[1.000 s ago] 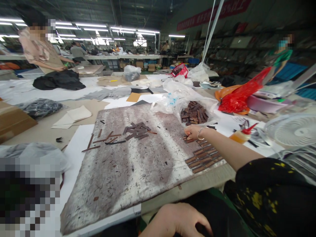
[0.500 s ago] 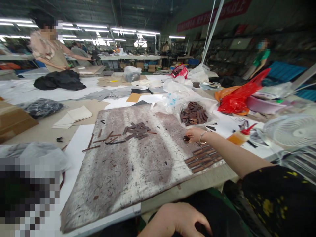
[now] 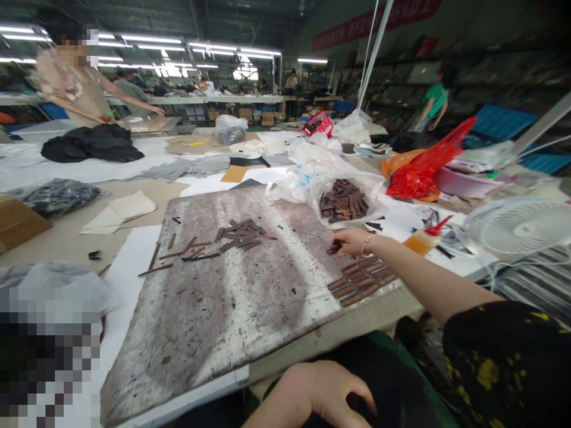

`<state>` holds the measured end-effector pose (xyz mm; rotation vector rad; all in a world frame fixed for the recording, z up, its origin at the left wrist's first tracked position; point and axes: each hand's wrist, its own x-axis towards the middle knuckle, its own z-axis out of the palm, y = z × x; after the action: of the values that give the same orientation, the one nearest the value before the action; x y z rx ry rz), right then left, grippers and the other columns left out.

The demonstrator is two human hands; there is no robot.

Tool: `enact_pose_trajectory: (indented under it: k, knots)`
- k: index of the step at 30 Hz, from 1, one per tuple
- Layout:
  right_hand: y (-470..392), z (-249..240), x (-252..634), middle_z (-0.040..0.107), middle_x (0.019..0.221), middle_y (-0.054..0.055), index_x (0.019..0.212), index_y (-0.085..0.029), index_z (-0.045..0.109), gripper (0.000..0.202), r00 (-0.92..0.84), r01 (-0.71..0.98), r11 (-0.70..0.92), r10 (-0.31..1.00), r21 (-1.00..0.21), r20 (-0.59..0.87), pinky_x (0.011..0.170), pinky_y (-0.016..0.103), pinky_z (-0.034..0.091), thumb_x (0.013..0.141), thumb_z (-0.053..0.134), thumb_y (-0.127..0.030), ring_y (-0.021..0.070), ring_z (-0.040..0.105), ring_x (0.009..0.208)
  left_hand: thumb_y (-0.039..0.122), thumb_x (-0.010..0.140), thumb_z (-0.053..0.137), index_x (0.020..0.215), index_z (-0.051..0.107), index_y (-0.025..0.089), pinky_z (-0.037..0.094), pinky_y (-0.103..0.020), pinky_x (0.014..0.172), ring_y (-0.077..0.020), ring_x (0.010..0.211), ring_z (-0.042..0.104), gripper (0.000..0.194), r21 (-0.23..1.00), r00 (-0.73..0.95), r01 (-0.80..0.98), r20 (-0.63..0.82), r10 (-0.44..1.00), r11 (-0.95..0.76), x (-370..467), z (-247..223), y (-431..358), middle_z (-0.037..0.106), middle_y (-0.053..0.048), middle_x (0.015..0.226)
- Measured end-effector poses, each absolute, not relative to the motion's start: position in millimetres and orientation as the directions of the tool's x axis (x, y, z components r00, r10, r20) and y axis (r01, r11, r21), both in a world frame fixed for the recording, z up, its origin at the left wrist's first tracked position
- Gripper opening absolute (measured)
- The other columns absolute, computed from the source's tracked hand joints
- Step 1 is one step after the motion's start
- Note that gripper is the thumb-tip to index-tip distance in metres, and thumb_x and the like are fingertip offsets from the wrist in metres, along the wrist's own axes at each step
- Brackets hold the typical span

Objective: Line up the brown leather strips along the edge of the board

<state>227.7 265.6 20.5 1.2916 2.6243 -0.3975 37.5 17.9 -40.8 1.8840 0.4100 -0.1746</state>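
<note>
Grey-brown and white bands are streaking the speckled board [image 3: 267, 288] — dark brown is colouring the strips [image 3: 344, 200] — yellow blotches are patterning the black sleeve [image 3: 506, 359], red brightening one bag [image 3: 417, 172].

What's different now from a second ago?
The person in green moved left in the picture; the person in pink reached farther right. The right hand edged slightly toward the strip rows; whether its grip changed is unclear. The left hand, loose strip pile and bag of strips stayed put.

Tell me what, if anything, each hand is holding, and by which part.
The right hand seems to pinch dark strips; the exact place is hidden. I see nothing in the left hand.
</note>
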Motion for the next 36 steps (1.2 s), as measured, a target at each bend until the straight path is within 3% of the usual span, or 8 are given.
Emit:
enact_pose_trajectory:
  k: [4, 10, 17, 20, 23, 25, 30, 36]
  knots:
    - [266, 13, 221, 0.060, 0.089, 0.004, 0.090, -0.020, 0.065, 0.025, -0.612, 0.761, 0.648, 0.729, 0.023, -0.307, 0.066, 0.025, 0.036, 0.066, 0.068, -0.027, 0.0204, 0.054, 0.083, 0.056, 0.071, 0.059, 0.117, 0.060, 0.026, 0.048, -0.030, 0.076, -0.0228, 0.090, 0.064, 0.055, 0.876, 0.919, 0.386, -0.337, 0.206, -0.288, 37, -39, 18, 0.067, -0.003, 0.104]
    - [268, 13, 221, 0.060, 0.085, 0.005, 0.080, -0.018, 0.063, 0.015, -0.658, 0.702, 0.710, 0.679, 0.063, -0.325, 0.068, 0.027, 0.038, 0.067, 0.068, -0.022, 0.0214, 0.053, 0.082, 0.055, 0.070, 0.060, 0.118, 0.060, 0.024, 0.049, -0.030, 0.075, -0.0223, 0.089, 0.064, 0.056, 0.872, 0.912, 0.403, -0.358, 0.200, -0.277, 36, -34, 19, 0.067, -0.004, 0.103]
    - [200, 27, 205, 0.059, 0.092, 0.006, 0.099, -0.018, 0.058, 0.018, -0.825, 0.554, 0.823, 0.563, -0.126, 0.051, 0.080, 0.029, 0.041, 0.083, 0.051, -0.016, 0.0190, 0.053, 0.089, 0.049, 0.074, 0.057, 0.117, 0.060, 0.022, 0.049, -0.028, 0.074, -0.0217, 0.092, 0.063, 0.051, 0.899, 0.948, 0.319, -0.295, 0.122, -0.301, 40, -52, 21, 0.065, -0.004, 0.111]
    - [195, 38, 198, 0.058, 0.101, 0.007, 0.111, -0.021, 0.057, 0.028, -0.898, 0.423, 0.904, 0.428, -0.067, 0.099, 0.087, 0.031, 0.041, 0.087, 0.044, -0.014, 0.0185, 0.051, 0.095, 0.050, 0.074, 0.057, 0.116, 0.060, 0.023, 0.049, -0.028, 0.074, -0.0220, 0.092, 0.063, 0.050, 0.896, 0.943, 0.329, -0.296, 0.150, -0.297, 41, -51, 21, 0.065, -0.003, 0.110]
    - [231, 61, 207, 0.057, 0.108, 0.010, 0.115, -0.020, 0.057, 0.032, -0.774, 0.623, 0.777, 0.599, 0.084, 0.205, 0.091, 0.035, 0.038, 0.086, 0.045, -0.016, 0.0218, 0.049, 0.100, 0.053, 0.071, 0.059, 0.116, 0.060, 0.024, 0.049, -0.028, 0.071, -0.0215, 0.088, 0.064, 0.054, 0.881, 0.932, 0.360, -0.328, 0.151, -0.306, 41, -47, 20, 0.067, -0.003, 0.106]
    - [258, 76, 218, 0.046, 0.125, 0.023, 0.131, -0.006, 0.044, 0.054, -0.564, 0.815, 0.570, 0.744, 0.101, 0.358, 0.094, 0.044, 0.034, 0.084, 0.055, -0.031, 0.0324, 0.042, 0.112, 0.059, 0.069, 0.059, 0.115, 0.061, 0.024, 0.048, -0.028, 0.070, -0.0220, 0.086, 0.064, 0.058, 0.862, 0.919, 0.394, -0.356, 0.170, -0.319, 41, -44, 19, 0.068, -0.004, 0.103]
    - [247, 72, 215, 0.062, 0.103, 0.008, 0.103, -0.019, 0.065, 0.026, -0.713, 0.701, 0.713, 0.701, 0.002, 0.023, 0.080, 0.029, 0.041, 0.085, 0.051, -0.031, 0.0206, 0.056, 0.091, 0.067, 0.067, 0.058, 0.110, 0.064, 0.025, 0.048, -0.031, 0.071, -0.0246, 0.087, 0.064, 0.060, 0.808, 0.879, 0.476, -0.440, 0.183, -0.348, 42, -38, 16, 0.069, -0.005, 0.099]
    - [182, 27, 206, 0.064, 0.086, 0.002, 0.085, -0.022, 0.069, 0.013, -0.707, 0.704, 0.681, 0.644, -0.202, -0.293, 0.065, 0.024, 0.040, 0.073, 0.064, -0.027, 0.0164, 0.058, 0.075, 0.066, 0.067, 0.058, 0.112, 0.063, 0.025, 0.048, -0.035, 0.077, -0.0278, 0.095, 0.063, 0.061, 0.792, 0.875, 0.482, -0.455, 0.164, -0.374, 43, -32, 13, 0.067, -0.007, 0.108]
